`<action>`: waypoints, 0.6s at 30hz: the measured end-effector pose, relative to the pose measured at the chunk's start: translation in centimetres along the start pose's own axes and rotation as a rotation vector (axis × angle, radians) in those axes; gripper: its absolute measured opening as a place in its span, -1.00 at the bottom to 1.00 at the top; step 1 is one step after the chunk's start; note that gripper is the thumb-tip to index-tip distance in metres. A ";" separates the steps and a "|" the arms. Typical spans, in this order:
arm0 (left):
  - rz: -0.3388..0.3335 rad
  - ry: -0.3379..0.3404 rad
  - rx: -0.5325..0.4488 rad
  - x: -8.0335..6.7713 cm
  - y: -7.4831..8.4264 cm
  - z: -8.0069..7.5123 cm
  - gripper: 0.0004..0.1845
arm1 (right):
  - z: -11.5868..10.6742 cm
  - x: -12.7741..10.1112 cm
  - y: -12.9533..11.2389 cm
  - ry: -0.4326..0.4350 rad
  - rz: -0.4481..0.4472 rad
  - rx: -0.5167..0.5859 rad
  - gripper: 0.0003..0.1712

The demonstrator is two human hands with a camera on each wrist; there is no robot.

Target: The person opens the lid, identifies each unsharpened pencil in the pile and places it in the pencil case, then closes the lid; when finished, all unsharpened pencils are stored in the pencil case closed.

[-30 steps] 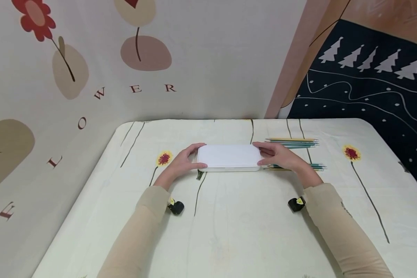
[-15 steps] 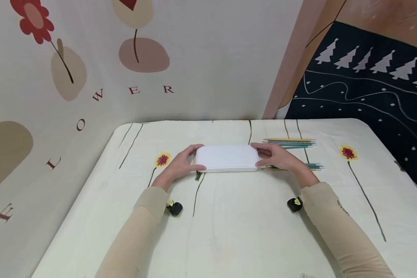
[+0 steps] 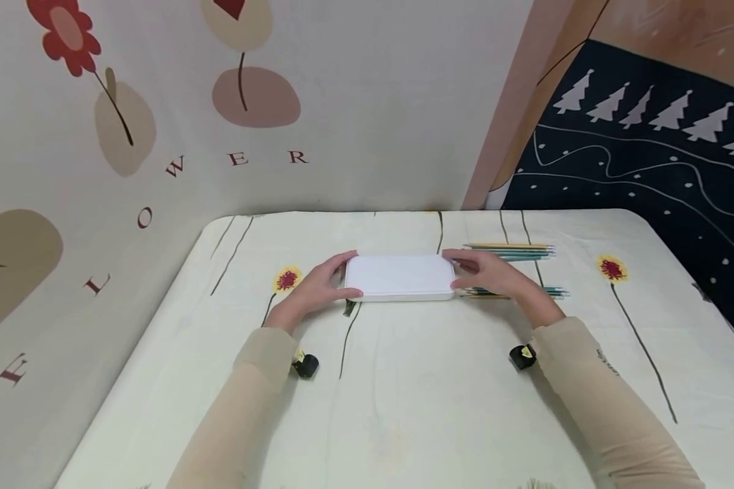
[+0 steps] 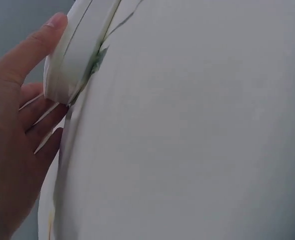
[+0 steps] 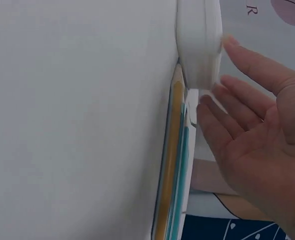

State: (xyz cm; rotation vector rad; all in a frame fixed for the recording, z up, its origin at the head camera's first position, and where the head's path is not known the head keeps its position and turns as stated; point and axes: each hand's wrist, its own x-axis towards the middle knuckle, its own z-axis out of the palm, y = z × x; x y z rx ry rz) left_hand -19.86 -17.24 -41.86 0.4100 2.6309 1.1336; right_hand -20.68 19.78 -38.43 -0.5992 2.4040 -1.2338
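Head view: two bundles of coloured pencils lie on the table to the right of a flat white box (image 3: 400,277). The far pencil bundle (image 3: 514,251) sits clear of the hands; the near pencil bundle (image 3: 526,293) is partly hidden behind the right hand (image 3: 489,274). The table (image 3: 434,407) wears a cream cloth printed with yellow flowers, and a flower-patterned sheet hangs behind it, beside a dark sheet with white trees. The box lies closed at the table's middle. The left hand (image 3: 318,284) cups its left end, thumb on the near edge, fingers curled over the far edge.

Left wrist view: the thumb (image 4: 35,47) presses the box's side wall (image 4: 80,47).

Right wrist view: the right hand (image 5: 257,135) is spread, fingers straight, fingertips touching the box's end (image 5: 200,42); the pencils (image 5: 175,160) lie just beside it.
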 end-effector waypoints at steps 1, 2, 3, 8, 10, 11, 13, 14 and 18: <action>0.006 -0.003 0.002 -0.1 0.1 -0.1 0.00 | -0.2 -0.1 0.0 0.014 0.003 -0.004 -0.24; 0.008 -0.003 0.001 -0.1 0.2 -0.2 0.00 | -0.4 -0.2 0.0 0.028 0.008 -0.001 -0.25; 0.011 -0.007 0.000 -0.1 0.3 -0.4 0.00 | -0.6 -0.4 -0.1 0.042 0.015 0.001 -0.27; 0.004 -0.006 0.049 -0.1 0.4 -0.8 -0.03 | -0.4 -0.1 -0.1 0.054 0.025 0.000 -0.34; 0.007 -0.003 0.079 -0.3 0.3 -0.7 -0.03 | 0.3 0.2 0.0 0.048 0.019 -0.019 -0.35; 0.009 -0.004 0.092 -0.5 0.2 -0.6 -0.02 | 0.8 0.2 0.0 0.045 0.019 -0.039 -0.34; 0.010 -0.011 0.115 -0.8 0.0 -0.3 -0.01 | 1.6 0.2 0.0 0.038 0.022 -0.068 -0.31; 0.012 -0.017 0.124 -1.0 -0.1 -0.2 -0.01 | 1.9 0.1 -0.1 0.035 0.028 -0.081 -0.30; 0.005 -0.013 0.127 -1.5 -0.3 0.1 -0.02 | 2.6 -0.2 -0.4 0.041 0.029 -0.109 -0.28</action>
